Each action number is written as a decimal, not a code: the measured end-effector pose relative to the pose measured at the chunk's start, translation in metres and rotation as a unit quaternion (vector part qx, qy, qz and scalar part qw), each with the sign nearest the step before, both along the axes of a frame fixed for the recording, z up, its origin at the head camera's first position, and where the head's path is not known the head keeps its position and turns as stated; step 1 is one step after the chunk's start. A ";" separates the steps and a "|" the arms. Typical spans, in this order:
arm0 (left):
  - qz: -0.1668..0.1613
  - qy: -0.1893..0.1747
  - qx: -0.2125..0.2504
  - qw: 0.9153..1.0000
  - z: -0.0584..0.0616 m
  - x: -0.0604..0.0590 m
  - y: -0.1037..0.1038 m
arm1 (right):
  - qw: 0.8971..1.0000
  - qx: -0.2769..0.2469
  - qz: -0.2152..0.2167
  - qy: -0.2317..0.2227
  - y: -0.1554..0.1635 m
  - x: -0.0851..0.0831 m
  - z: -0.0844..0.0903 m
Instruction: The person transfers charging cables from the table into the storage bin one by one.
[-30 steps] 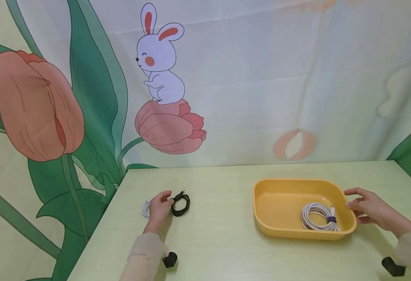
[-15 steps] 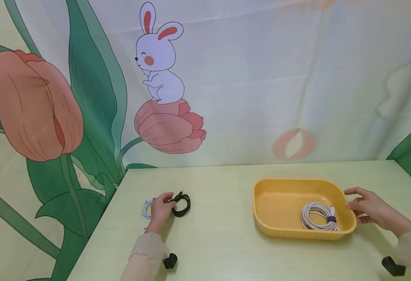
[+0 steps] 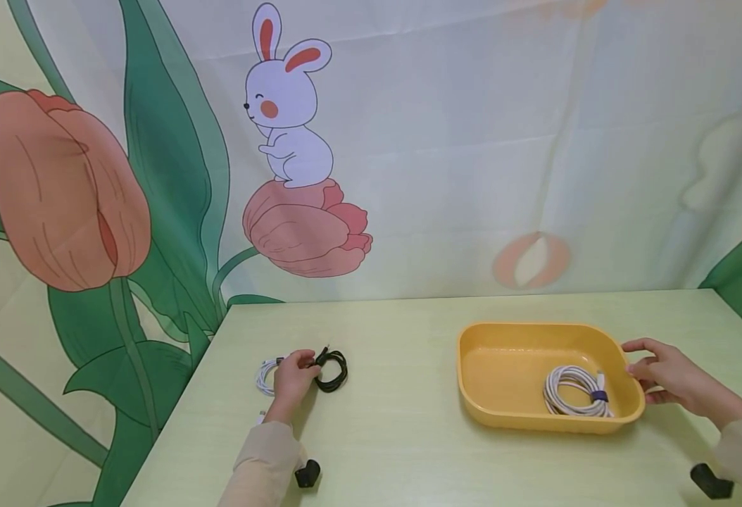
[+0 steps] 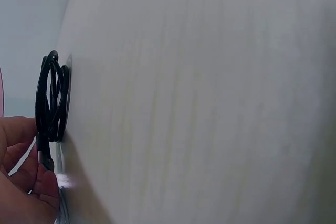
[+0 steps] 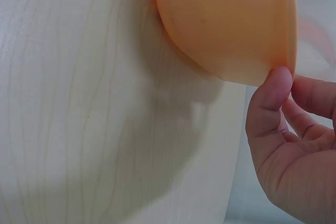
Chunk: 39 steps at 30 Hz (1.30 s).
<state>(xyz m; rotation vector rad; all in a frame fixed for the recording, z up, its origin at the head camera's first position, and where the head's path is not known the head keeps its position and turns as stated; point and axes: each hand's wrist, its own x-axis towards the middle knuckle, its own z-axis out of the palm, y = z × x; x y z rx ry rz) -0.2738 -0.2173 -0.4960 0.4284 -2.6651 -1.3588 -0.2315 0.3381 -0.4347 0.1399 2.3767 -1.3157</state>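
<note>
Left hand (image 3: pixel 291 379) lies on the table (image 3: pixel 396 436) with its fingers curled around one end of the black cable (image 3: pixel 331 370), a small coil lying just to the hand's right; the left wrist view shows the fingertips (image 4: pixel 44 182) pinching the cable's near loop (image 4: pixel 51 98). Right hand (image 3: pixel 665 377) rests against the right end of the yellow tray (image 3: pixel 472 352). From the right wrist view its thumb (image 5: pixel 270 100) touches the tray's rim (image 5: pixel 291 30) and the fingers are loosely bent behind it, so it seems to steady the tray rather than clamp it.

As for progress, I judge the sorting to be partly done. One white cable (image 3: pixel 576 398), coiled and bound with a dark strap, already lies in the tray's right half. The black cable is gripped but not lifted, well apart from the tray. A second white cable (image 3: pixel 265 374) lies on the table just left of the left hand, untouched. So two coils are left outside the tray.

Much of the second white cable is hidden behind the left hand, and I cannot tell whether it is tied. The black cable's plug is too small to identify. In the right wrist view the inside of the tray is out of sight, and the fingers are cut off by the frame's edge. Two small dark objects (image 3: pixel 307 473) near the sleeves are probably the wrist camera mounts.
</note>
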 end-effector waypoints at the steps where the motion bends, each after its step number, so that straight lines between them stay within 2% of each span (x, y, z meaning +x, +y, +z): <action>1: -0.001 0.000 -0.004 1.000 0.000 0.000 0.000 | 1.000 0.001 0.000 0.001 0.000 0.000 0.000; 11: -0.009 -0.020 -0.036 0.999 -0.001 0.000 0.002 | 1.000 -0.006 0.002 0.000 0.001 0.000 -0.001; 22: -0.015 -0.032 -0.068 0.997 0.004 0.002 0.004 | 1.000 -0.009 0.000 -0.004 0.002 0.000 -0.001; 29: -0.015 -0.034 -0.086 0.996 0.002 0.001 0.004 | 1.000 -0.009 0.000 -0.003 0.001 0.000 0.000; 39: -0.007 -0.017 -0.068 0.998 0.002 0.000 0.010 | 1.000 -0.007 -0.001 -0.002 0.000 0.001 0.000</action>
